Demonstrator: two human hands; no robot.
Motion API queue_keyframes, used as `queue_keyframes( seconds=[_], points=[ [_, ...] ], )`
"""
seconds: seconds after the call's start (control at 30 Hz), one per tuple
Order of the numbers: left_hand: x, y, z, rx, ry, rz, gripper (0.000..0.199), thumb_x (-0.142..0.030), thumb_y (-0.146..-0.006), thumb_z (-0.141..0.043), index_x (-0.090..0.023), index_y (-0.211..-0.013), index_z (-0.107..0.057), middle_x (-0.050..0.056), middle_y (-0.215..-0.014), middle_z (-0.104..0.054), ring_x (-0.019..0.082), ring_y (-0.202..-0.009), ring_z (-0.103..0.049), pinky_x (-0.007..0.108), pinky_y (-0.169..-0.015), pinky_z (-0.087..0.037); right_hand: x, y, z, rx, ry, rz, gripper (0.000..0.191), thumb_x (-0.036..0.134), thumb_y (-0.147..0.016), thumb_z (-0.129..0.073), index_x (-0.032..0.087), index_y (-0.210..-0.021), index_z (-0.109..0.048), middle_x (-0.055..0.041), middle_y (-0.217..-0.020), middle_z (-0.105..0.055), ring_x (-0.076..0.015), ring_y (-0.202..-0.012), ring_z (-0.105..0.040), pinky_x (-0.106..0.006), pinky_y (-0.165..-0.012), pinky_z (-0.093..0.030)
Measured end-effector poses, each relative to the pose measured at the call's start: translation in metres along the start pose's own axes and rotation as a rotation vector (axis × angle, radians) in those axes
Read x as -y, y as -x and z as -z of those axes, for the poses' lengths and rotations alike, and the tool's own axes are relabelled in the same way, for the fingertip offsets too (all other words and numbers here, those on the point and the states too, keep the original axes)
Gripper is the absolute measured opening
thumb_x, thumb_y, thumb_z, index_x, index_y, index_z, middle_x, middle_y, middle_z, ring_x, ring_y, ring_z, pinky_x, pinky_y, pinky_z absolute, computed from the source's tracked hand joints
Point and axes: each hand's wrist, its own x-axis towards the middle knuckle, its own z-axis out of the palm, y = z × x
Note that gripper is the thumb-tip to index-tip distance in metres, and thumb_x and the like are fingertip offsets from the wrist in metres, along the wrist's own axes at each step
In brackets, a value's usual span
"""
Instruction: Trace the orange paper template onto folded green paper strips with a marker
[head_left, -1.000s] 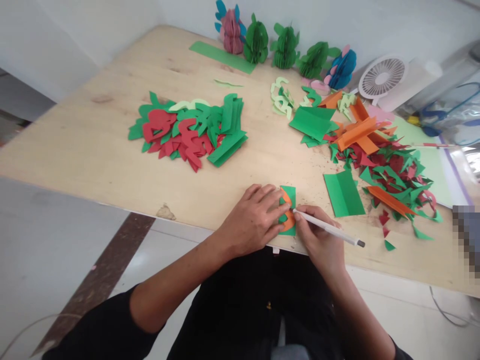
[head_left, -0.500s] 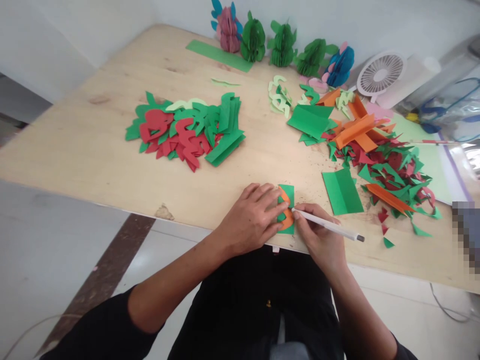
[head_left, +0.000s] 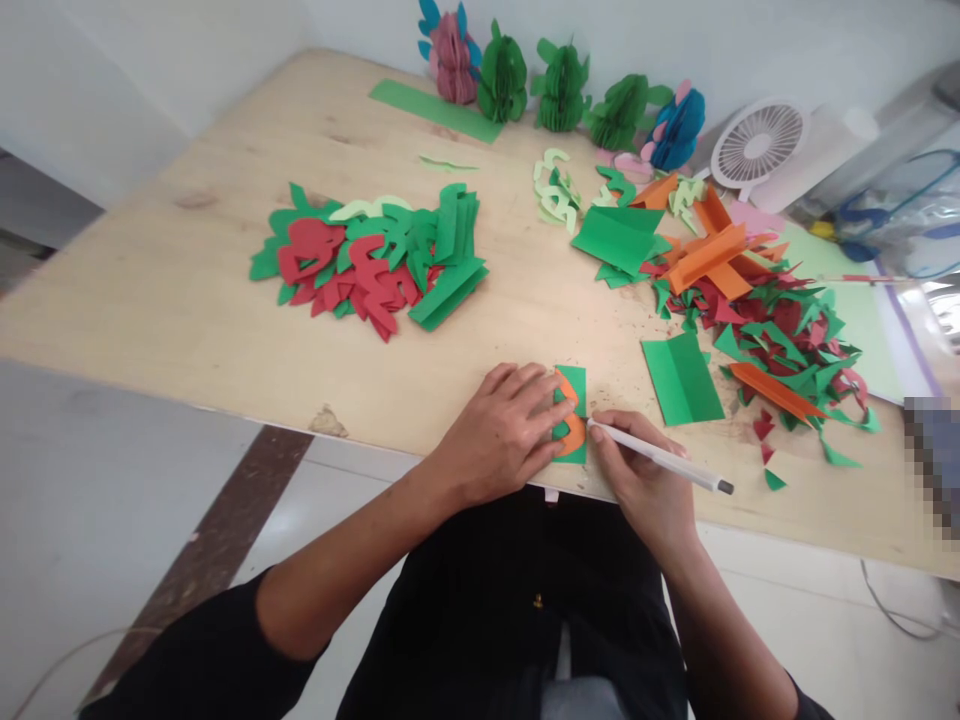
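Observation:
My left hand [head_left: 511, 425] lies flat with fingers spread, pressing an orange paper cutout with a wavy edge [head_left: 574, 436] onto a small green paper piece [head_left: 577, 373] at the table's front edge. Part of the cutout is hidden under the fingers. In my right hand [head_left: 645, 480] a white pen [head_left: 660, 452] is pinched, its dark end pointing right. The pen's tip sits just right of the notch in the cutout; whether it touches the paper I cannot tell.
Red and green cutouts [head_left: 360, 255] are heaped at the left. Paper scraps [head_left: 780, 335] and folded orange strips [head_left: 709, 258] pile up at the right, near a folded green sheet [head_left: 683, 379]. Folded paper figures [head_left: 562, 90] and a white fan [head_left: 760, 145] stand at the back.
The pen's tip has moved slightly right and down, off the cutout's edge, as my right hand shifts a little. My left hand keeps its place on the cutout.

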Motion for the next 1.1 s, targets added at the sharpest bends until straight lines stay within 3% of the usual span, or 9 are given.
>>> queue_keyframes(
  seconds=[0.73,1.1],
  points=[
    [-0.001,0.0,0.0,-0.026,-0.023,-0.008,0.037,-0.034,-0.094,-0.05,-0.019,-0.126,-0.061,0.012,-0.137,-0.055,0.031,-0.13,-0.043,0.051,-0.111,-0.032,0.0,0.014,0.0,-0.048,0.088,0.019,0.015,0.035,-0.089,-0.058,0.023,-0.086,-0.067,-0.0016,-0.076,-0.073,-0.0152,-0.061,-0.065,-0.029,-0.066,-0.053],
    [-0.001,0.001,0.0,-0.025,-0.02,-0.006,0.038,-0.035,-0.095,-0.05,-0.019,-0.127,-0.061,0.012,-0.138,-0.054,0.032,-0.13,-0.044,0.052,-0.111,-0.033,0.001,0.017,-0.001,-0.094,0.164,0.12,0.014,0.032,-0.09,-0.057,0.023,-0.084,-0.066,-0.0016,-0.076,-0.074,-0.016,-0.067,-0.069,-0.027,-0.064,-0.053]
  ],
)
